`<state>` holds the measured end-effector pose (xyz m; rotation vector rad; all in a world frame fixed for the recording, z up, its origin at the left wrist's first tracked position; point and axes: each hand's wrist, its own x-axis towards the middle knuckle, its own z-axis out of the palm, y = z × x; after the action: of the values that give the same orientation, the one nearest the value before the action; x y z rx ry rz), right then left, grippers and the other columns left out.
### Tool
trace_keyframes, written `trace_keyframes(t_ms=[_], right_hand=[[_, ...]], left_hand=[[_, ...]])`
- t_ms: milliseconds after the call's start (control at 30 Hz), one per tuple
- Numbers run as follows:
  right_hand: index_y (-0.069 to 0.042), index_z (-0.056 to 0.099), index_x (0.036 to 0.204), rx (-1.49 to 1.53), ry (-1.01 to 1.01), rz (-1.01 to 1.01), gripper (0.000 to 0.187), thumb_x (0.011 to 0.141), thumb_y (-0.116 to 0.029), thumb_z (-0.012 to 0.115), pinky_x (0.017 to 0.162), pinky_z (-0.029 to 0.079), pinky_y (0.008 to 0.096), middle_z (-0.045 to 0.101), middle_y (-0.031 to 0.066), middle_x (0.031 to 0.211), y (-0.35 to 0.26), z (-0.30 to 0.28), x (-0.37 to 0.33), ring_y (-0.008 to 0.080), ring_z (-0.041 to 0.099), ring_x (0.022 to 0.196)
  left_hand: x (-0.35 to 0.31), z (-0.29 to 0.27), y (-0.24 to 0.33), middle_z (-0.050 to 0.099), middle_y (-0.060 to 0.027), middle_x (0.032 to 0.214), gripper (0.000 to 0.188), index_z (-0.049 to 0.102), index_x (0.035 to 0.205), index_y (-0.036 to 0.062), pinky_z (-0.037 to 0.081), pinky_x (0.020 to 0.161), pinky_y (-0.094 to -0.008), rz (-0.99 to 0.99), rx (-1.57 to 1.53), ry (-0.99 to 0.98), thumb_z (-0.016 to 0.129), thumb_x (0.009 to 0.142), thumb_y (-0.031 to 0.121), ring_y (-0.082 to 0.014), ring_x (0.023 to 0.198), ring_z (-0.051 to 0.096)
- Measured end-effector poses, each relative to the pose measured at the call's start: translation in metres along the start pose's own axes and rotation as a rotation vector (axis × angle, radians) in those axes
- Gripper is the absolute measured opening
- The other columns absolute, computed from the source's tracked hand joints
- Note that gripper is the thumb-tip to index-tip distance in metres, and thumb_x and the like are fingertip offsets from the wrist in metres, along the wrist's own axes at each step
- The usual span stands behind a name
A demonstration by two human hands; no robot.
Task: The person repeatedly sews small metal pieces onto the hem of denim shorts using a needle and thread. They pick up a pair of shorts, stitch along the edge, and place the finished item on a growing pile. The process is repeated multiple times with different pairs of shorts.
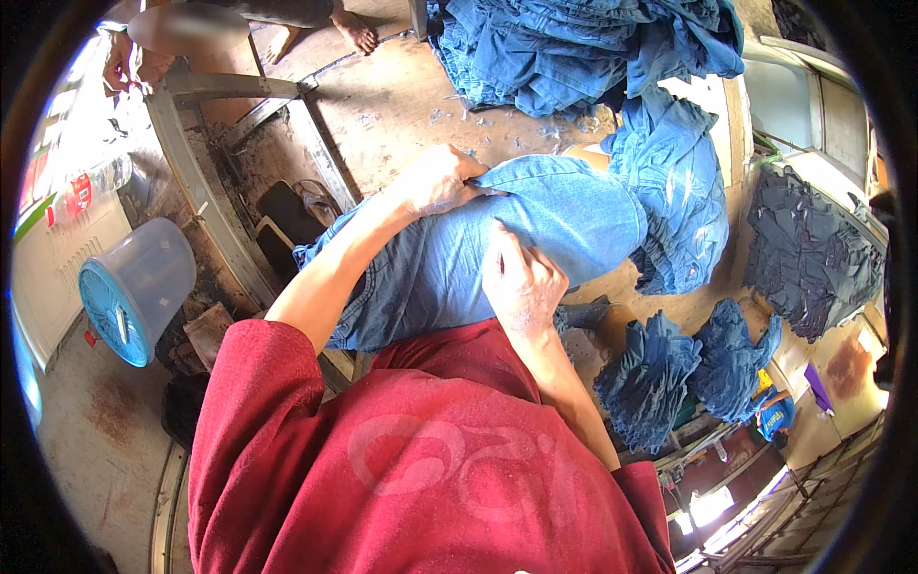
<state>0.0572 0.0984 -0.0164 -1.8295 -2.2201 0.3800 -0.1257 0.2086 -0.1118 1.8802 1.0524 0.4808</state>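
A pair of blue jeans (574,206) lies stretched across in front of me, one leg spread smooth and the rest bunched to the left against my body. At its far edge my left hand (445,182) is closed, pinching the denim between thumb and fingers. Closer to me, my right hand (524,285) rests on the same leg with its fingers curled in. A small dark tip shows at its fingertips, but I cannot make out what it is. Beside the leg's right end hangs a heap of lighter blue denim (674,191).
A tall pile of folded jeans (574,53) stands at the far side. More denim bundles (650,378) and dark garments (813,253) lie to the right. On the left are a metal frame (206,182) and a clear tub with a blue lid (143,287). A person's bare feet (354,32) show beyond.
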Motion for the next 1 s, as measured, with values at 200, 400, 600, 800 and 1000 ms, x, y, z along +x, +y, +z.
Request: trace_keyframes(t_ms=[200, 400, 600, 800, 1000], right_hand=[[-0.010, 0.077, 0.108, 0.071, 0.002, 0.046, 0.019, 0.089, -0.008, 0.077, 0.052, 0.052, 0.0340, 0.072, 0.0056, 0.071, -0.005, -0.024, -0.026, 0.0222, 0.068, 0.056], [-0.010, 0.077, 0.105, 0.100, 0.024, 0.043, 0.017, 0.088, -0.008, 0.076, 0.056, 0.054, 0.0344, 0.075, 0.0062, 0.078, 0.006, -0.001, -0.004, 0.0228, 0.070, 0.058], [-0.012, 0.076, 0.102, 0.050, 0.038, -0.002, 0.014, 0.088, -0.009, 0.076, 0.054, 0.054, 0.0337, 0.075, 0.0048, 0.078, 0.005, 0.004, 0.004, 0.0221, 0.069, 0.057], [-0.012, 0.077, 0.104, 0.011, -0.028, 0.033, 0.014, 0.090, -0.010, 0.076, 0.054, 0.054, 0.0344, 0.075, 0.0057, 0.078, -0.002, -0.021, -0.017, 0.0225, 0.071, 0.059], [-0.009, 0.077, 0.107, 0.155, 0.071, 0.048, 0.018, 0.089, -0.007, 0.075, 0.056, 0.055, 0.0336, 0.076, 0.0064, 0.080, 0.005, -0.009, -0.013, 0.0228, 0.071, 0.061]], left_hand=[[0.000, 0.001, 0.000, 0.075, -0.0157, 0.084, 0.018, 0.083, 0.096, 0.0121, 0.058, 0.071, -0.0460, -0.012, -0.004, -0.006, 0.079, 0.087, 0.028, -0.0351, 0.077, 0.074], [-0.001, 0.002, 0.000, 0.076, -0.0149, 0.084, 0.019, 0.082, 0.098, 0.0120, 0.058, 0.072, -0.0460, -0.034, 0.005, -0.003, 0.077, 0.088, 0.027, -0.0345, 0.078, 0.075], [0.001, 0.000, 0.000, 0.075, -0.0155, 0.084, 0.019, 0.082, 0.098, 0.0125, 0.058, 0.071, -0.0463, -0.026, 0.075, -0.032, 0.077, 0.089, 0.029, -0.0353, 0.077, 0.074], [0.000, 0.002, -0.001, 0.074, -0.0162, 0.081, 0.021, 0.082, 0.094, 0.0117, 0.058, 0.070, -0.0465, -0.006, 0.045, 0.002, 0.079, 0.089, 0.032, -0.0354, 0.075, 0.074], [-0.001, 0.005, -0.002, 0.073, -0.0158, 0.079, 0.023, 0.082, 0.094, 0.0108, 0.057, 0.068, -0.0466, -0.017, -0.003, 0.027, 0.080, 0.089, 0.033, -0.0352, 0.074, 0.074]])
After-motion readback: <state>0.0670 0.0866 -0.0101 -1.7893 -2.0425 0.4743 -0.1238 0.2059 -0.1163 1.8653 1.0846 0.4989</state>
